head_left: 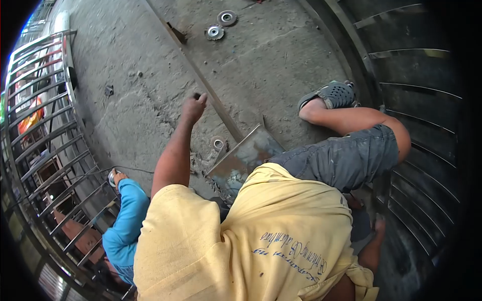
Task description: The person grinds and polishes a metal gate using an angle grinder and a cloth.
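Observation:
My left hand (194,107) is closed, held just left of a long metal bar (208,90) on the concrete floor. A small dark spot shows at its fingers, too small to name. The bar's near end meets a rust-stained metal plate (248,153) beside my shorts. A round disc (218,144) lies left of the plate. My right hand (380,224) is low at the right, near dark metal bars, partly in shadow; its fingers cannot be made out.
Two round discs (221,25) lie on the floor ahead. Metal grilles stand at left (65,95) and right (416,95). Another person's blue-clothed limb (125,215) is at the left, near a thin cable (133,167). My shod foot (329,95) rests on the floor.

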